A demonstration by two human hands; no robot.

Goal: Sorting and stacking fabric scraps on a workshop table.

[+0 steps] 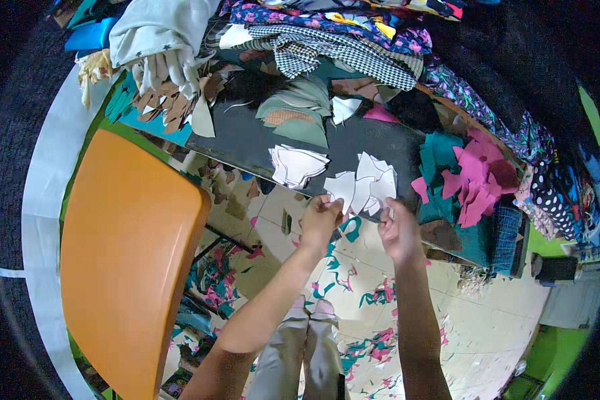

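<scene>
My left hand (322, 219) pinches the lower edge of a white cut fabric piece (341, 188) near the front edge of the dark table. Overlapping it on the right is a loose fan of white pieces (379, 179). At the lower right corner of that fan is my right hand (400, 232), slightly blurred, its index finger and thumb apart and the fingertips at the fabric's edge. A separate small stack of white pieces (297, 166) lies to the left. Behind it sits a pile of grey-green cut pieces (300, 107).
An orange chair (130, 267) stands at the left. Pink pieces (480, 183) and teal pieces (439, 157) are heaped on the right of the table (237, 137). Folded patterned cloth (340, 50) is stacked at the back. Colourful scraps (380, 343) litter the tiled floor.
</scene>
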